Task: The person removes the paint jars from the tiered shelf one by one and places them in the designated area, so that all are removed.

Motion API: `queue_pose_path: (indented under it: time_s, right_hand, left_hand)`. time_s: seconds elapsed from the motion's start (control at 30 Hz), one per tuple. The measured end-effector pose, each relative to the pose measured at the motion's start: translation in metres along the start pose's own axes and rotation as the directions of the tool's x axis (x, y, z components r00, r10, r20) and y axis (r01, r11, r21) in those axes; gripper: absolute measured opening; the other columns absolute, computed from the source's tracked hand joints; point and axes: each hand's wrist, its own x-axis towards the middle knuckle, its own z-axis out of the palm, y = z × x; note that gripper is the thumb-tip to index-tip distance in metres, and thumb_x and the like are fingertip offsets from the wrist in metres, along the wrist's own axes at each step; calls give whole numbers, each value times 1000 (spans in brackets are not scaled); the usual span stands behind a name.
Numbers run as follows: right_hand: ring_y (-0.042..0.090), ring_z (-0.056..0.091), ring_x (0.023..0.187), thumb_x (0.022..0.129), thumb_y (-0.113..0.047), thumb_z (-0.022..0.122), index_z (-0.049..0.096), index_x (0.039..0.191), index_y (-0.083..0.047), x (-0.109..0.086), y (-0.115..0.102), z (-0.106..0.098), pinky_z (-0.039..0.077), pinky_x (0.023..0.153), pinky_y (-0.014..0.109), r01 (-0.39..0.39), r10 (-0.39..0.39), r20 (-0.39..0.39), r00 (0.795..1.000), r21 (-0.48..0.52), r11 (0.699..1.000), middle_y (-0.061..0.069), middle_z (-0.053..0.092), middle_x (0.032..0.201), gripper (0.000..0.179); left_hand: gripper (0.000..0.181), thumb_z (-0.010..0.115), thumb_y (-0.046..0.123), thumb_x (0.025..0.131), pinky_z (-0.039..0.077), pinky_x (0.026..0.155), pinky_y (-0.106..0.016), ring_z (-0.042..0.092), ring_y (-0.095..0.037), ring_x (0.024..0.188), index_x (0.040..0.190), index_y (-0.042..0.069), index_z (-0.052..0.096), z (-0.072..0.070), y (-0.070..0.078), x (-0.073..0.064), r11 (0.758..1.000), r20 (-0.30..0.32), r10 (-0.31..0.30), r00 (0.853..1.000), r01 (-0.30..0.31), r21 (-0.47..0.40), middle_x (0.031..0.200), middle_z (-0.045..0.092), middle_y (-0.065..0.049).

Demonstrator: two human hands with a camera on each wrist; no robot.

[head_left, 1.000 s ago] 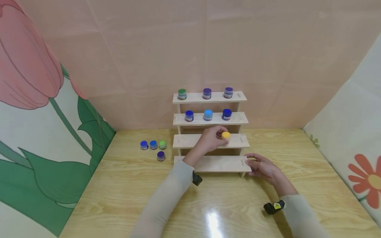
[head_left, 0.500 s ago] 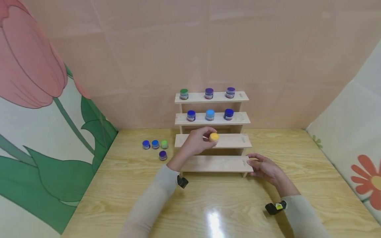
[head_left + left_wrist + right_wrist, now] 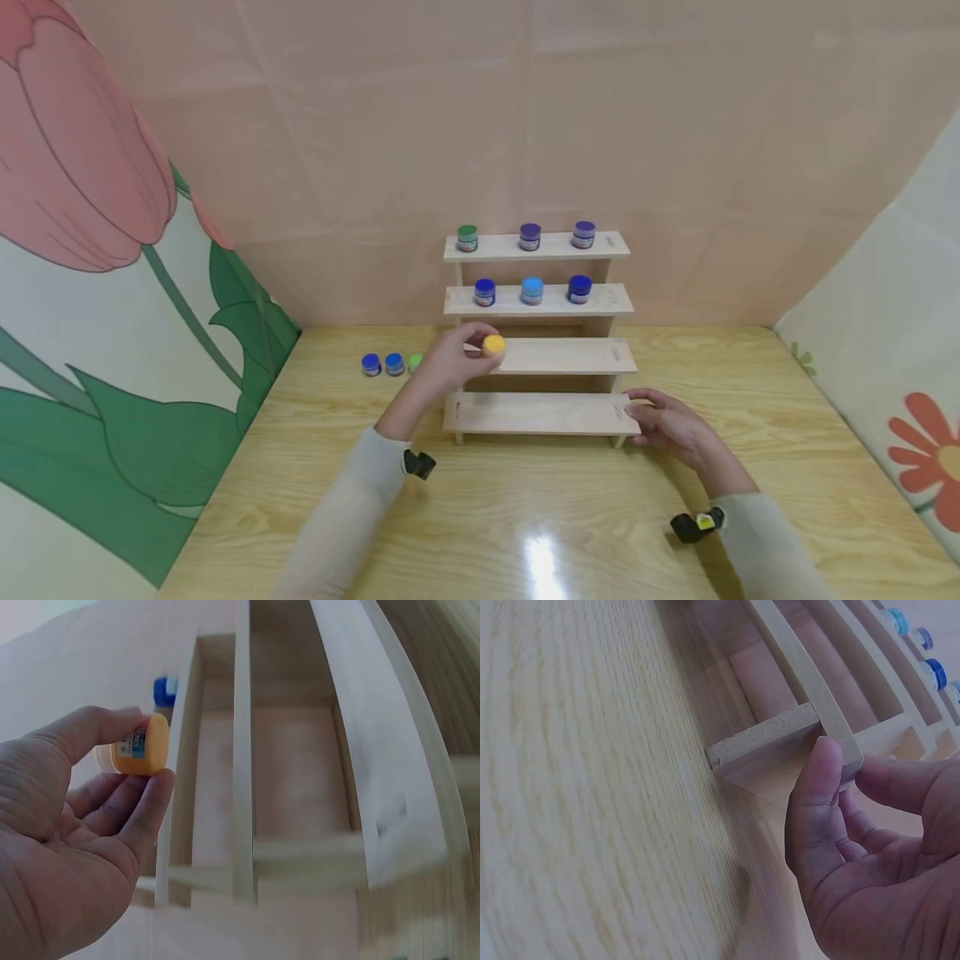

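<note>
Between thumb and fingers my left hand (image 3: 452,358) pinches a small paint jar with a yellow lid (image 3: 493,346). It is at the left end of the third tier of a wooden stepped shelf (image 3: 547,412); in the left wrist view the yellow jar (image 3: 139,746) lies tilted on its side in the fingers. My right hand (image 3: 670,427) grips the right end of the lowest board, thumb on one face and fingers on the other, as the right wrist view shows of the hand (image 3: 885,862). Whether the yellow jar touches the board cannot be told.
Green-lidded (image 3: 467,238) and purple-lidded jars (image 3: 530,237) stand on the top tier. Blue jars (image 3: 485,292) and a light-blue one (image 3: 532,290) are on the second. Left of the shelf, blue jars (image 3: 371,364) and a partly hidden light-green jar (image 3: 416,362) stand on the table (image 3: 315,433).
My left hand has moved left along the third tier, carrying the yellow-lidded paint jar. It now hides the purple jar on the table. My right hand keeps its hold on the lowest board.
</note>
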Motion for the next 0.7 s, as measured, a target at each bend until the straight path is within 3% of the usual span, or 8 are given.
queue_pose_path:
  time_s: [0.13,0.33,0.7]
  right_hand:
    - [12,66,84,102,-17,63,46,139,-9,0,0,0,60,70,28,0,0,3,1000,7,1000,-1,65,102,42]
    - [12,66,84,102,-17,62,46,139,-9,0,-1,0,60,70,28,0,0,1,1000,4,1000,-1,65,102,42]
    - [12,66,86,103,-16,60,44,140,-7,-1,-1,0,60,71,28,7,-7,7,1000,1,1000,-1,66,102,42]
  left_hand:
    - [34,78,23,91,57,92,-30,63,-19,108,122,14,67,-12,-8,-6,1000,-30,-19,999,19,18,111,66,-1]
    - [37,79,16,89,57,93,-29,63,-22,110,123,9,66,-30,-22,-18,999,-54,-16,998,14,-32,114,67,-5]
    - [44,80,21,89,58,94,-34,63,-28,115,129,11,65,-65,-61,-37,997,-86,-58,995,54,-49,119,67,-7]
